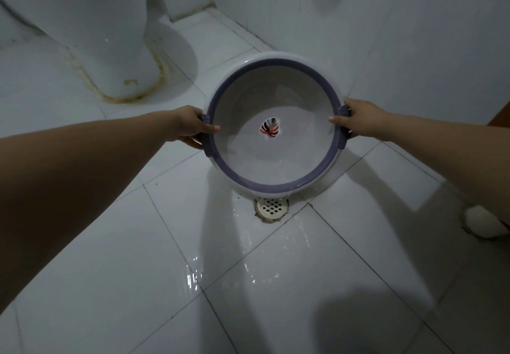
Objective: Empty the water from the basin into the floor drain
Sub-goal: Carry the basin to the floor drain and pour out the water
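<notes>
A: Left side?
B: Toilet base [91, 36] is seen far left. Left hand [190, 126] is clamped on the basin's left handle.
A: Basin itself?
B: Basin [273, 160] is round, pale inside, purple-rimmed, with a leaf print at the centre. It is held tilted toward the camera, near rim low over the floor drain [271, 208]. Wet floor tiles [248, 265] are seen below.
A: Right?
B: Right hand [358, 120] is closed on the right handle.

Single head-worn view — forward and steeply downward, close above outstretched arms, over the tiled floor [110, 284].
</notes>
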A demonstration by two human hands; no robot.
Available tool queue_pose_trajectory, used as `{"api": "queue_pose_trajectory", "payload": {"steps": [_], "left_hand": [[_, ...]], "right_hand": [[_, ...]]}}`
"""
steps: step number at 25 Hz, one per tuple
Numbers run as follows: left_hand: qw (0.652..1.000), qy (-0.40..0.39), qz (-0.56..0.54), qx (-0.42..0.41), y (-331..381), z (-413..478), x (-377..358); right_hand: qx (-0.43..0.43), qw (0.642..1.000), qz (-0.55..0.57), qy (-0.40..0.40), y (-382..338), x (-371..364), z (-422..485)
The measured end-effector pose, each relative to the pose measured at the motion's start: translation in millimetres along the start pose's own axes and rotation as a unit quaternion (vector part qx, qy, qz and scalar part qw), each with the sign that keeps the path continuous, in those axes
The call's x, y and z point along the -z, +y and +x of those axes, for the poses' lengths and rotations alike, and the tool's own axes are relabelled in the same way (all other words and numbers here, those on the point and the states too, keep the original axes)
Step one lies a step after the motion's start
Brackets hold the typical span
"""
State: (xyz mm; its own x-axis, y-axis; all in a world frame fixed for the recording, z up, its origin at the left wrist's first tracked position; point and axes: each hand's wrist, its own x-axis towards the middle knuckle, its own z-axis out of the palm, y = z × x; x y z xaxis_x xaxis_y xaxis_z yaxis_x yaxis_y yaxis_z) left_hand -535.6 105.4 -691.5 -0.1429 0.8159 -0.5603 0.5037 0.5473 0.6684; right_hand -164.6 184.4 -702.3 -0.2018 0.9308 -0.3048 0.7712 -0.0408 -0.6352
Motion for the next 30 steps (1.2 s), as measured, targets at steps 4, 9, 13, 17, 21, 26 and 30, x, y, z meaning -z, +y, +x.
{"api": "queue_pose_trajectory", "payload": {"steps": [4, 9, 13, 17, 21, 26, 30], "left_hand": [[1.0, -0.002, 0.002, -0.002, -2, 2, 1], [1.0, -0.004, 0.015, -0.012, -5, 6, 3], [1.0, 0.001, 0.021, -0.018, -7, 8, 6], [0.999, -0.003, 0.042, -0.025, -8, 8, 8], [0.997, -0.015, 0.069, -0.036, -10, 9, 8], [0.994, -0.012, 0.104, -0.043, -13, 13, 8], [0.991, -0.021, 0.118, -0.053, -17, 14, 9]], "right_hand": [[0.002, 1.0, 0.016, -0.005, 2, 1, 3], [0.006, 1.0, 0.009, -0.012, 1, 4, 4], [0.022, 0.999, 0.005, -0.024, 0, 8, 3], [0.033, 0.999, 0.003, -0.034, -2, 12, 3], [0.046, 0.998, 0.001, -0.037, -1, 14, 1], [0.057, 0.997, -0.007, -0.047, -1, 14, -3], [0.064, 0.997, 0.0, -0.054, 0, 18, -5]]}}
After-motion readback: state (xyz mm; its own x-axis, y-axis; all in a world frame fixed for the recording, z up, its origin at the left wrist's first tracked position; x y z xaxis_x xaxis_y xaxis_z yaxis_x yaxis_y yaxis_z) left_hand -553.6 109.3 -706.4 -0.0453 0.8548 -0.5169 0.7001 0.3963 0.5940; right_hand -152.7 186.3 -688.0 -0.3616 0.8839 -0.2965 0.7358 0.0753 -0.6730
